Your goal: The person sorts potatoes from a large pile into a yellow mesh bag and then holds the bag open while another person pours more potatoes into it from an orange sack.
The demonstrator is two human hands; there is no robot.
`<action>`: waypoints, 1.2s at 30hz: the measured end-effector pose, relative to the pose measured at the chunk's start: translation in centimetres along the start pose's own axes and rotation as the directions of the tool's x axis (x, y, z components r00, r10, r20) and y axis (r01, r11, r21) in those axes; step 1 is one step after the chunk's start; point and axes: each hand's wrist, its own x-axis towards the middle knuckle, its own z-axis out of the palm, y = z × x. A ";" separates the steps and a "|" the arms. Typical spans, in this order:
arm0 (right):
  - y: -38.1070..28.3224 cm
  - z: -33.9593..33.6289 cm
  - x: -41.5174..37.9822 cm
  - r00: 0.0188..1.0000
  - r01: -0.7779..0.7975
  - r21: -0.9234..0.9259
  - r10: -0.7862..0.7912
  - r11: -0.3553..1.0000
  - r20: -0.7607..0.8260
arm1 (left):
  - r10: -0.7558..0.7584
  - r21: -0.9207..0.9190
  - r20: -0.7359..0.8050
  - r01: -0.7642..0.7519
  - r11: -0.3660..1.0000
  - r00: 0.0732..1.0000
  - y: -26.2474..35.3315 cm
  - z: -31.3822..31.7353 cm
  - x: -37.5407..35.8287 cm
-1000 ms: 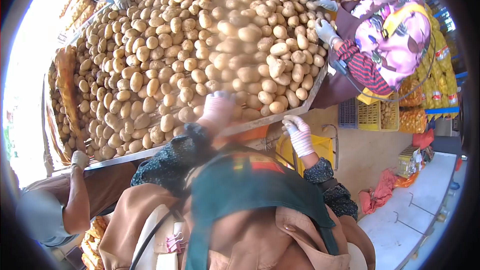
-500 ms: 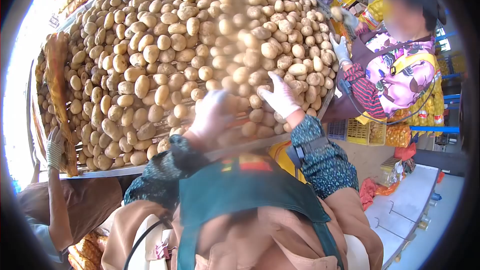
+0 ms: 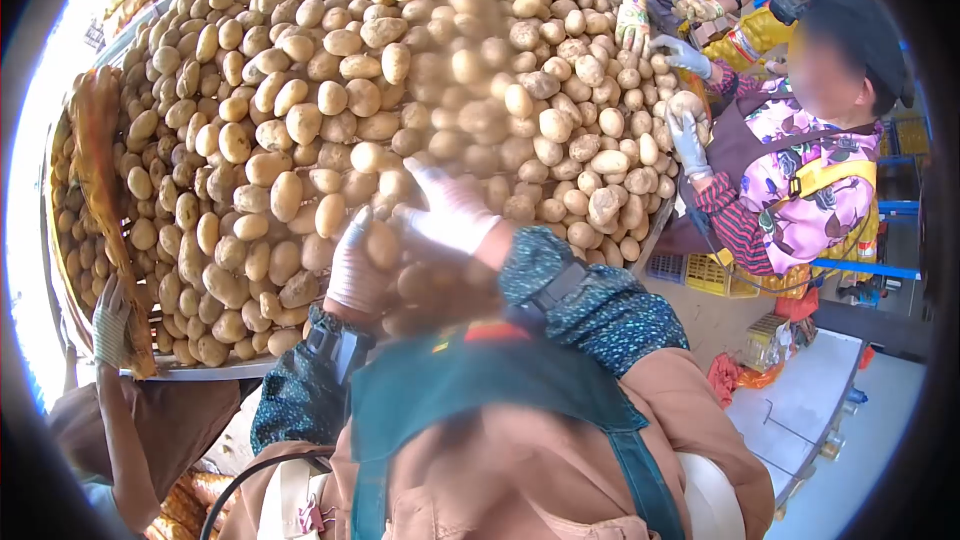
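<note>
My left hand (image 3: 355, 273), in a whitish glove, stands edge-on low in the middle of the potato heap. Its fingers stretch forward, and its palm side lies against a potato (image 3: 382, 244). To its right, my right hand (image 3: 452, 212) in a white glove spreads thumb and fingers apart over the heap. Its thumb tip is close to that same potato; no potato shows gripped in it. Below the hands, more potatoes are blurred near the apron's top edge. Loose potatoes (image 3: 285, 196) cover the slatted table all around.
On the right, a person in a flowered top (image 3: 820, 160) has gloved hands on the heap. Another person's patterned glove (image 3: 633, 22) reaches in at the top right. At far left, a striped glove (image 3: 110, 325) rests by a brown flap (image 3: 100, 170). A yellow crate (image 3: 715, 275) stands right.
My right hand has swung left, toward my left hand. The left hand has shifted left and down, its fingers now straighter. Another patterned glove has come onto the heap at top right.
</note>
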 end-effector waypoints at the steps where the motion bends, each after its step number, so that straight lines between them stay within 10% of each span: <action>1: 1.5 -0.1 -0.4 0.989 0.102 0.027 -0.098 0.994 -0.107 | -0.002 0.013 0.017 0.001 1.000 1.000 0.0 0.1 -0.3; 4: 7.2 -2.3 -1.5 0.961 -0.014 -0.080 -0.009 0.997 -0.275 | -0.028 0.027 0.065 0.026 0.999 0.997 0.8 -0.3 0.5; 11: 9.4 -4.8 2.3 0.904 -0.380 -0.572 0.424 0.727 -0.062 | 0.068 0.056 0.007 -0.068 0.996 0.998 -1.0 1.7 2.0; 15: 11.3 -2.3 4.6 0.954 -0.083 -0.914 0.296 0.397 0.042 | -0.163 -0.154 0.139 0.183 0.971 0.977 -0.7 3.4 2.3; 22: 11.0 -7.4 3.3 0.970 -0.087 -0.561 0.198 0.823 0.140 | -0.266 0.010 0.128 0.267 0.964 0.955 -0.3 4.7 1.9; 24: 10.2 -9.1 1.3 0.955 -0.278 -0.172 0.292 0.945 0.060 | -0.255 -0.015 0.172 0.261 0.965 0.952 -0.6 3.8 2.0; 26: 10.2 -9.8 -0.5 0.893 -0.449 0.340 0.430 0.827 0.134 | -0.240 -0.017 0.218 0.250 0.968 0.946 -0.7 3.7 1.6; 28: 10.0 -9.1 -3.8 0.986 -0.117 0.728 0.166 0.676 0.004 | -0.244 -0.015 0.270 0.258 0.966 0.931 -1.2 4.0 1.6; 31: 6.6 -9.4 -5.4 0.994 -0.109 0.784 0.043 0.611 0.105 | -0.262 0.007 0.372 0.280 0.960 0.890 -1.1 4.1 2.3; 36: 12.2 -6.8 -2.6 0.827 -0.422 0.713 0.561 0.560 0.048 | -0.234 0.113 0.385 0.207 0.972 0.893 -1.7 1.5 2.0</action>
